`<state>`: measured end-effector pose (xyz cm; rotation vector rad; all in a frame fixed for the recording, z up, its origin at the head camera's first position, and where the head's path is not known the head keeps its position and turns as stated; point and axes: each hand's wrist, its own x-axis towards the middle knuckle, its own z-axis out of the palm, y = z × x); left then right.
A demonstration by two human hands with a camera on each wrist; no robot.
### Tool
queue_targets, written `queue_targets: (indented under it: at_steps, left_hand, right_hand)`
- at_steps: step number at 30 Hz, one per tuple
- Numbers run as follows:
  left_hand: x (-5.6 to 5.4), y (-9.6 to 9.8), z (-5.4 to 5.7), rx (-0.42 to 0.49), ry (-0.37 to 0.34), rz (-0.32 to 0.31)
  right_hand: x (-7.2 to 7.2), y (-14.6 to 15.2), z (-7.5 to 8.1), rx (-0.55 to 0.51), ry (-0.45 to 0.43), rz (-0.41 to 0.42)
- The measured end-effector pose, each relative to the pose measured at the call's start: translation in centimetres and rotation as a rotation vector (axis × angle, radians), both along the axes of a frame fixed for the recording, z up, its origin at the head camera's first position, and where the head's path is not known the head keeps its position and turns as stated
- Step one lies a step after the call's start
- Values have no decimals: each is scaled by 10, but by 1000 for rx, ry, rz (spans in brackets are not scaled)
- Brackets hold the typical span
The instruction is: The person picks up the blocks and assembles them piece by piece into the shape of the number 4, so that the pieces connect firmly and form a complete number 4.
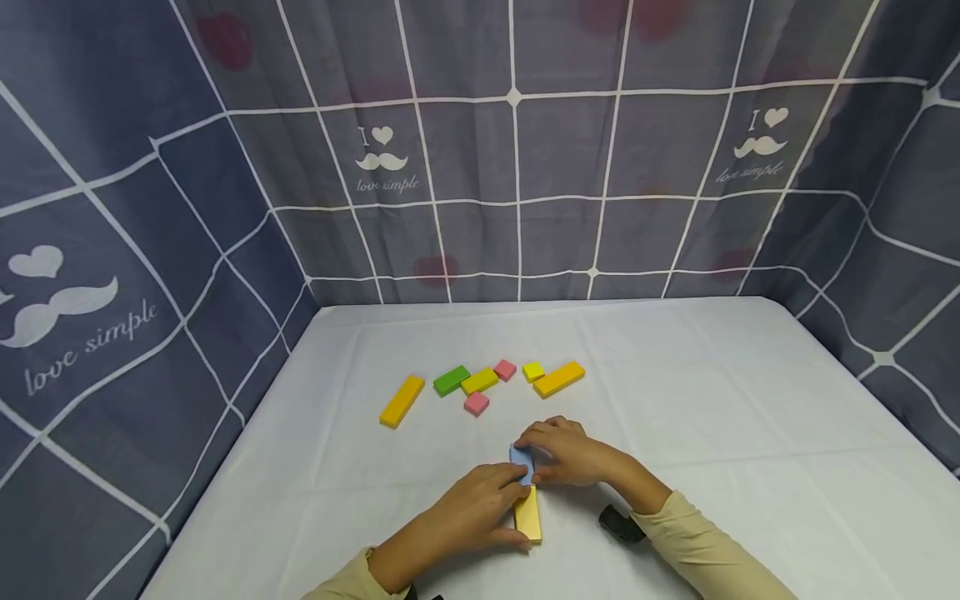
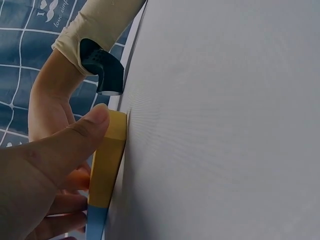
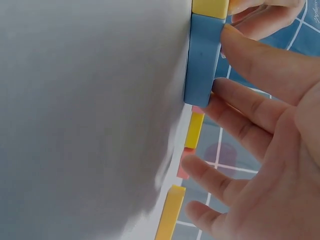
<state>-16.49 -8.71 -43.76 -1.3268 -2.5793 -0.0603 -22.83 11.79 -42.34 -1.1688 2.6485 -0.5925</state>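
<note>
In the head view, a pale yellow block (image 1: 529, 518) and a light blue block (image 1: 518, 457) lie end to end on the white table. My left hand (image 1: 474, 507) holds the yellow block, its thumb at the near end and fingers by the seam. The blue block is held by my right hand (image 1: 573, 452), its thumb near the seam and fingers toward the far end. From the right wrist view, the blue block (image 3: 204, 60) meets the yellow one (image 3: 210, 8) end on, and the ring and little fingers of that hand stay extended.
Farther back lie a long orange block (image 1: 402, 402), a green block (image 1: 452, 381), a yellow block (image 1: 479, 381), two pink blocks, a small yellow block (image 1: 533, 372) and another orange block (image 1: 559, 379). A dark wrist camera (image 1: 622, 524) sits under the right sleeve. Checked curtains surround the table.
</note>
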Motion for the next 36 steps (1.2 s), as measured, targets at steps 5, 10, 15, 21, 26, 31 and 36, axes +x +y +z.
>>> queue_targets:
  at_steps: [5, 10, 15, 21, 26, 31, 36]
  left_hand:
    - [-1, -1, 1, -1, -10, -5]
    - [0, -2, 1, 1, -10, -7]
    - [1, -3, 1, -1, -3, -1]
    - [1, -3, 2, 1, -20, 0]
    - [1, -4, 2, 6, 15, -15]
    - [0, -3, 3, -5, 12, -15]
    - [1, -3, 2, -13, -15, -12]
  right_hand:
    - [-1, 0, 2, -3, -10, 14]
    - [-2, -1, 1, -4, -17, 16]
    - [-4, -1, -1, -11, -18, 17]
    - [-7, -1, -3, -31, -55, 24]
    - [-12, 1, -1, -57, -82, 33]
    - [-24, 3, -1, -110, -127, -14]
    - [-41, 5, -1, -141, -43, -83]
